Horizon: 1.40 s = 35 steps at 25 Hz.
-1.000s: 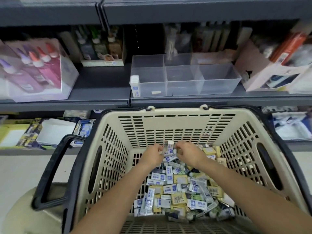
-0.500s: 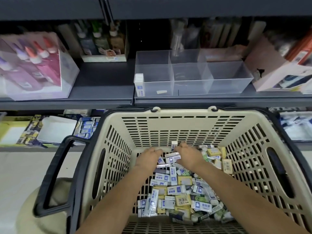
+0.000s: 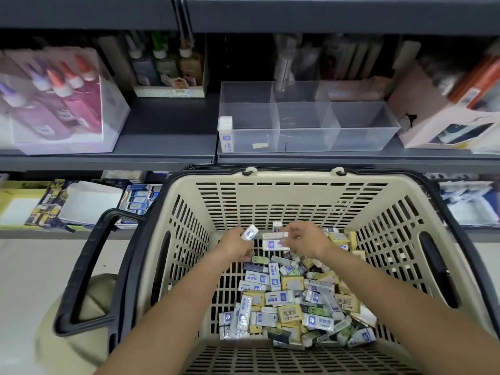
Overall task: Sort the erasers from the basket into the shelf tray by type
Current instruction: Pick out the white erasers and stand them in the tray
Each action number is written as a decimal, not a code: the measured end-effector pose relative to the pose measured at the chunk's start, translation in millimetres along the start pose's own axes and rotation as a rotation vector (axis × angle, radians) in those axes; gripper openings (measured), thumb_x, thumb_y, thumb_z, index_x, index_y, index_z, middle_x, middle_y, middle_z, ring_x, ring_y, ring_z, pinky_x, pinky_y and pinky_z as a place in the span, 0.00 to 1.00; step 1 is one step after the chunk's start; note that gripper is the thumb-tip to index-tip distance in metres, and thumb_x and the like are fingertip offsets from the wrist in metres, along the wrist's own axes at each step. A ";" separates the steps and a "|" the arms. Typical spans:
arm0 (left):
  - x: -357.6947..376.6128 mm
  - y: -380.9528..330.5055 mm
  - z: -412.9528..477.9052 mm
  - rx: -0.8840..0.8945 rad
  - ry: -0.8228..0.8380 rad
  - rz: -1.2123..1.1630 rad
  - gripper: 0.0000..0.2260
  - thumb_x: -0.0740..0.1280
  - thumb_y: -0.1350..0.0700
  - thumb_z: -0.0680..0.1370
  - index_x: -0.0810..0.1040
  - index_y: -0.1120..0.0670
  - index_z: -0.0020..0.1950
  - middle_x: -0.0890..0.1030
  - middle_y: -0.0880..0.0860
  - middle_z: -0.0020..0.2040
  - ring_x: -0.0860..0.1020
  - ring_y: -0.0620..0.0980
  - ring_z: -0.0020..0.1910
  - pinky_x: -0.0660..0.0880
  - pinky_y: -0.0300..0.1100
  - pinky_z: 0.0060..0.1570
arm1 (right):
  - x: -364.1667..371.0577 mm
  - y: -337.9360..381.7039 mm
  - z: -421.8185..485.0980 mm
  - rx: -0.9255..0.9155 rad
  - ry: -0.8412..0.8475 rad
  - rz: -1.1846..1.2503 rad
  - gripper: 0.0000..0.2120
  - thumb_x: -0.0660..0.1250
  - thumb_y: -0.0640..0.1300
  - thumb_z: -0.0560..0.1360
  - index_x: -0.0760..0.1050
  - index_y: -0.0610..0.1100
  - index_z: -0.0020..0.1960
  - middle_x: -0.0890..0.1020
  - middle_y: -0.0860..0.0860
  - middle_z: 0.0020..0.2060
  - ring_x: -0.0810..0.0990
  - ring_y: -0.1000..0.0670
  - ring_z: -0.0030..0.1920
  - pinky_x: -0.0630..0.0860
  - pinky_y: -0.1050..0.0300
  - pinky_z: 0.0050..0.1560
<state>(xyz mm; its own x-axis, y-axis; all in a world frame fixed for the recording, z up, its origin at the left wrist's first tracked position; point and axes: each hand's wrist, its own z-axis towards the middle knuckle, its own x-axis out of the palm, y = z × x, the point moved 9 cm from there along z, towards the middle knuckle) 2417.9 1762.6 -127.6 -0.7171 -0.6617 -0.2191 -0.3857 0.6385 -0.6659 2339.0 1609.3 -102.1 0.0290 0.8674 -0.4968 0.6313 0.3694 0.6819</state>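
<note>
A beige basket (image 3: 292, 196) with black handles holds a heap of erasers (image 3: 292, 299): white ones with blue labels, yellow ones and some green-black ones. Both hands are inside it at the far end. My left hand (image 3: 236, 246) grips one white-blue eraser (image 3: 249, 232). My right hand (image 3: 305, 240) pinches white-blue erasers (image 3: 276, 240), two or more stacked together. On the shelf above stands a clear shelf tray (image 3: 359, 143) with three compartments. A single white-blue eraser (image 3: 226, 133) stands upright in the tray's front left corner.
A clear case of glue bottles (image 3: 59, 104) sits on the shelf at left, small bottles (image 3: 167, 69) behind it, and a pink box (image 3: 443, 117) right of the tray. The lower shelf holds notebooks and packets (image 3: 81, 204). A tan rounded object (image 3: 81, 328) sits under the basket's left side.
Both hands have lifted slightly off the pile with white-blue erasers. The left now shows one eraser sticking up from its fingers; the right holds a stack.
</note>
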 end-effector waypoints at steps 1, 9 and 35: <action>5.3 -3.0 -7.1 -0.027 0.047 -0.139 0.11 0.63 0.67 0.77 0.72 0.60 0.59 0.76 0.55 0.47 0.76 0.47 0.41 0.77 0.42 0.46 | -1.6 3.3 -5.5 0.019 0.005 0.086 0.11 0.69 0.44 0.73 0.74 0.44 0.54 0.80 0.49 0.41 0.78 0.54 0.34 0.73 0.66 0.32; 11.2 -27.8 -42.1 0.018 0.093 -0.683 0.05 0.64 0.68 0.76 0.74 0.59 0.48 0.79 0.56 0.41 0.76 0.49 0.40 0.74 0.40 0.41 | 0.1 25.9 -37.2 0.042 -0.054 0.428 0.04 0.66 0.40 0.76 0.77 0.40 0.48 0.83 0.47 0.37 0.80 0.57 0.32 0.72 0.65 0.30; -125.9 -169.1 -94.2 0.732 -0.322 -0.330 0.08 0.66 0.63 0.77 0.71 0.50 0.47 0.79 0.50 0.44 0.81 0.40 0.37 0.77 0.32 0.35 | -118.3 219.4 -48.1 -0.618 -0.373 0.082 0.06 0.71 0.40 0.71 0.81 0.50 0.43 0.82 0.54 0.37 0.79 0.60 0.33 0.77 0.65 0.44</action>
<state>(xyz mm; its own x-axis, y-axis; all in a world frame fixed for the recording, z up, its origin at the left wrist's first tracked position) 2518.7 1775.0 79.8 -0.3923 -0.9184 -0.0517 0.0053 0.0539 -0.9985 2436.9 1603.7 132.1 0.3899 0.7694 -0.5059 0.0658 0.5247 0.8487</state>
